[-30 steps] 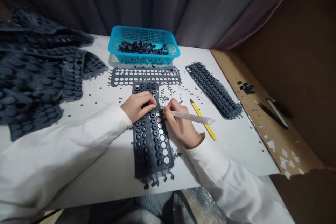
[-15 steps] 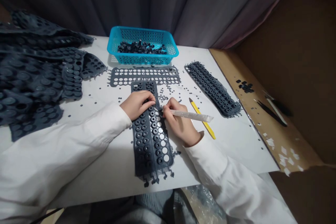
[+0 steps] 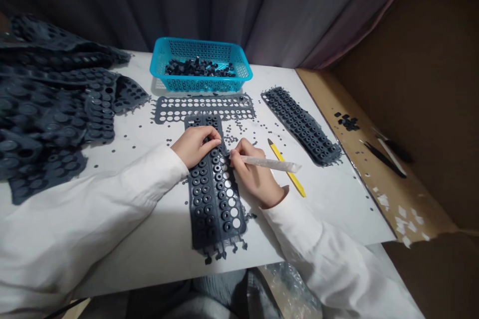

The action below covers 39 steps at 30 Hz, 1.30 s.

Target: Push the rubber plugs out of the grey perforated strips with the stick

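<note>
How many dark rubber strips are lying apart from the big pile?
3: one strip under the left hand and right hand, one below the blue basket, and one further right.

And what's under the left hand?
The left hand rests on a dark rubber sheet with rows of rings. Beneath the palm the sheet is hidden, its rings or holes unseen.

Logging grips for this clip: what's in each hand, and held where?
The right hand pinches a translucent rolled stick near its end, between thumb and fingers. The left hand rests on a dark rubber sheet, nothing visibly held.
</note>
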Tool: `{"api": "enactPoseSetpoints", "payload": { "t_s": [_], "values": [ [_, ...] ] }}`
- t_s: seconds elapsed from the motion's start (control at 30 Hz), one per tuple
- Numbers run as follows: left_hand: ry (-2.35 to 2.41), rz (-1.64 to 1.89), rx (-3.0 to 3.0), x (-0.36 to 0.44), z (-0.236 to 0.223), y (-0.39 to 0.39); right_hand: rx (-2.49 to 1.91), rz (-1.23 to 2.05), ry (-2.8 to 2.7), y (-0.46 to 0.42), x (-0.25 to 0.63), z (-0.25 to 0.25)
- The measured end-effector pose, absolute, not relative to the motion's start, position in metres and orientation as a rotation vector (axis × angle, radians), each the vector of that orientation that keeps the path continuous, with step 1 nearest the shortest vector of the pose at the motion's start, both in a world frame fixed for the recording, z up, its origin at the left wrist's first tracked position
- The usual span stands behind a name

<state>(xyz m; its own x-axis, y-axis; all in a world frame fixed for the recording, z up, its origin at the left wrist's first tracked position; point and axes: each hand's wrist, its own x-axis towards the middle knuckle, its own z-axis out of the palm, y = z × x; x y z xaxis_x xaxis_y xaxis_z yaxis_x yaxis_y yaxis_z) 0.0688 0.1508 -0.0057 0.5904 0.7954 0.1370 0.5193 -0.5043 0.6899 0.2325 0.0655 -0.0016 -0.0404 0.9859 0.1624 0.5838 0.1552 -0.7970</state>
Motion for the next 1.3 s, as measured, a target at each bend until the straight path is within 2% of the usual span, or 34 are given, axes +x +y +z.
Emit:
{"api": "enactPoseSetpoints", "payload": {
  "t_s": [0.57, 0.7, 0.97, 1.3],
  "values": [
    [1.032, 0.645, 2.029, 0.075, -0.002, 0.158, -1.529, 0.747, -1.693, 0.066, 0.232, 0.001],
    [0.988, 0.702, 1.806, 0.072, 0.006, 0.157, -1.533, 0.769, -1.669, 0.066, 0.233, 0.000],
    [0.696, 0.592, 0.962, 0.073, 0.024, 0.141, -1.519, 0.799, -1.629, 0.065, 0.234, -0.001],
    [0.567, 0.564, 0.833, 0.069, 0.040, 0.126, -1.466, 0.817, -1.498, 0.060, 0.235, 0.002]
  ]
}}
